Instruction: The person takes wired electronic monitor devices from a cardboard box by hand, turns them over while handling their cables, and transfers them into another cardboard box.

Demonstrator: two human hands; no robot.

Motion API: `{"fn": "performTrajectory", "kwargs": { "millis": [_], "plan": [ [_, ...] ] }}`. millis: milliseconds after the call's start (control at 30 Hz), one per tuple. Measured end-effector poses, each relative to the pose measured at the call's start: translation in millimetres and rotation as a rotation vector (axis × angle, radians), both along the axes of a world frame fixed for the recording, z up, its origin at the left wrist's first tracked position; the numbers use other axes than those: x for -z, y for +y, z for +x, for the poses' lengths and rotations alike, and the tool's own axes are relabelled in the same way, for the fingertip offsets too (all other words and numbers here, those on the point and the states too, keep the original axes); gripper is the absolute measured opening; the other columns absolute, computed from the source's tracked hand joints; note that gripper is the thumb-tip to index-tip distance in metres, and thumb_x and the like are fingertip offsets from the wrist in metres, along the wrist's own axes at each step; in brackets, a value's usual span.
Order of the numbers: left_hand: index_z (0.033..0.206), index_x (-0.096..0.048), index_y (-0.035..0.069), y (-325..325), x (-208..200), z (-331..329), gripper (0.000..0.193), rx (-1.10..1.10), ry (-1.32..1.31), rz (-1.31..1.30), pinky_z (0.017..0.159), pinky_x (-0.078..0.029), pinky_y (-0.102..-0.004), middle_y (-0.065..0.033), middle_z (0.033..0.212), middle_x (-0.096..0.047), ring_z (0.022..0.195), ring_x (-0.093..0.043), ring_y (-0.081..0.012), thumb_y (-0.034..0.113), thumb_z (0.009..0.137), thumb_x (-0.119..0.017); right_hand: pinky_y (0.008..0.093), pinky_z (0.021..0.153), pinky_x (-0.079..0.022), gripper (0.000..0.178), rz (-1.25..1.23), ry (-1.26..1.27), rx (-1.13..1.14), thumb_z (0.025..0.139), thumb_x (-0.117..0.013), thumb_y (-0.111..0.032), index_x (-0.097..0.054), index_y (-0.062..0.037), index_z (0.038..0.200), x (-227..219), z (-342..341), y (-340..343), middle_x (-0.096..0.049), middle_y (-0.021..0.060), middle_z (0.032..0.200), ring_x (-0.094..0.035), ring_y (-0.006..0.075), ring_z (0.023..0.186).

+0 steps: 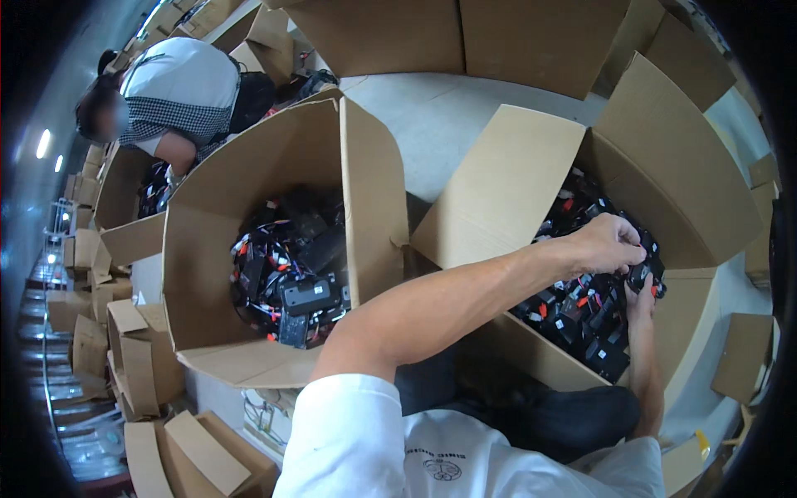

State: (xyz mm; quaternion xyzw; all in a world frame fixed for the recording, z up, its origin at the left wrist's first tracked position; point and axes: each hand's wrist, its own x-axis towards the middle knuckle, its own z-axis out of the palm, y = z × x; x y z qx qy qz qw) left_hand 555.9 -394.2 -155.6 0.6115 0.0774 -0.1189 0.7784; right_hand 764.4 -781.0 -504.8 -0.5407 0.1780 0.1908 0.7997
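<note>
Bending over the right-hand carton [652, 203], the person brings both hands together above its heap of black units and cables [573, 315]. The right hand [640, 304] comes up from below along the near wall and is closed on a black unit [639, 273], apparently to steady it from underneath. The left hand [610, 245] reaches across from the other side, its thumb and fingers bunched at the top of the same unit — whether they pinch a cable or only touch the casing, I cannot tell. Holding the unit just over the heap, inside the carton, probably keeps its wires clear of the tangle while leaving it over the container.

One broad flap [508, 187] of this carton slopes outward toward the left-hand carton [199, 257], likely folded back to give the arms room. That second carton holds a similar pile [286, 286] of black housings with red, white and blue connector ends, and stands within easy reach of the left arm.

Farther off at upper left, a co-worker [178, 83] leans over another carton [122, 184] — well apart from these hands. More cardboard boxes [149, 357] stand along the left side.
</note>
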Motion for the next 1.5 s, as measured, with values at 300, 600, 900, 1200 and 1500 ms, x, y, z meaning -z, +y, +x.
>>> {"fn": "performTrajectory", "kwargs": {
  "millis": [300,600,900,1200,1500],
  "plan": [
    [0.147,-0.073,-0.015,-15,-9,-19,0.053,0.056,-0.038,0.094,0.085,-0.067,-0.0351,-0.0179,0.115,-0.085,0.096,-0.083,-0.0200,0.022,0.111,-0.085,0.0447,0.114,-0.057,0.068,-0.043,0.180,-0.408,0.119,-0.071,-0.062,-0.058,-0.0053,0.156,-35,-4,15,-0.064,0.0148,0.150,-0.069,0.0302,0.130],
    [0.133,-0.079,-0.008,0,-45,-67,0.037,-0.032,-0.074,0.056,0.081,-0.067,-0.0342,-0.0149,0.110,-0.085,0.093,-0.084,-0.0191,0.022,0.111,-0.084,0.0286,0.050,-0.044,0.040,-0.665,0.018,-0.727,0.122,-0.073,-0.045,-0.056,-0.0133,0.104,-148,-99,4,-0.053,0.0001,0.083,-0.053,0.0123,0.061],
    [0.112,-0.083,-0.005,8,-50,-106,0.023,0.011,-0.175,0.063,0.072,-0.067,-0.0357,-0.0136,0.096,-0.082,0.083,-0.083,-0.0204,0.017,0.106,-0.081,0.0367,0.067,-0.063,0.034,-0.968,-0.088,-0.890,0.123,-0.069,-0.035,-0.078,-0.0032,0.117,-215,-229,-26,-0.076,0.0069,0.098,-0.075,0.0168,0.080],
    [0.142,-0.081,-0.006,198,-97,-250,0.046,-0.046,-0.414,0.421,0.098,-0.068,-0.0411,-0.0176,0.124,-0.088,0.111,-0.085,-0.0207,0.032,0.116,-0.077,0.0310,0.070,-0.055,0.033,-1.247,-0.272,-0.879,0.114,-0.081,-0.032,-0.086,-0.0013,0.125,-232,-283,-33,-0.079,0.0008,0.098,-0.072,0.0094,0.078],
    [0.109,-0.080,-0.003,348,-90,-463,0.047,-0.499,-0.032,0.468,0.061,-0.059,-0.0284,-0.0036,0.076,-0.074,0.067,-0.075,-0.0130,0.042,0.121,-0.073,0.0300,0.066,-0.052,0.030,-1.123,-0.249,-0.901,0.117,-0.080,-0.029,-0.084,0.0006,0.122,-244,-281,-4,-0.074,0.0001,0.089,-0.066,0.0077,0.071]
  ]
}}
